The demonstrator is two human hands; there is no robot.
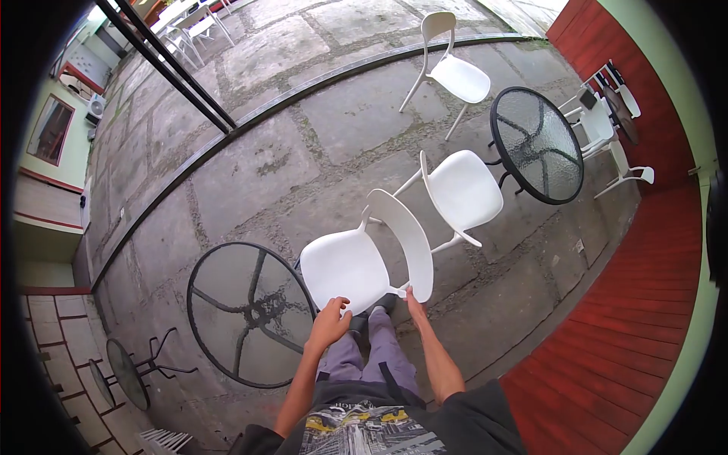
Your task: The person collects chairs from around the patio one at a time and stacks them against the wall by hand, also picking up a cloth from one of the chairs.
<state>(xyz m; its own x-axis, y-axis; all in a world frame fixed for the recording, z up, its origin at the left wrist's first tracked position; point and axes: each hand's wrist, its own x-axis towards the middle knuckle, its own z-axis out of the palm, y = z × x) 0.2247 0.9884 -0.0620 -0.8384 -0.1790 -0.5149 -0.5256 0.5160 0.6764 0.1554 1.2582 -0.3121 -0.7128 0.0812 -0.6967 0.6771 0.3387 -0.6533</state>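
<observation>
Our right hand (pixel 413 300) grips the white, curved-back plastic chair (pixel 350 267); our loosely curled left hand (pixel 329 324) perhaps touches it too. We should steady both sides evenly.

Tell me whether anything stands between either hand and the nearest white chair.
Nothing visible does. The left hand is at the white chair's near edge, and the right hand appears to hold its backrest. The round glass-topped table stands beside the chair, to the left, not between it and either hand.
</observation>
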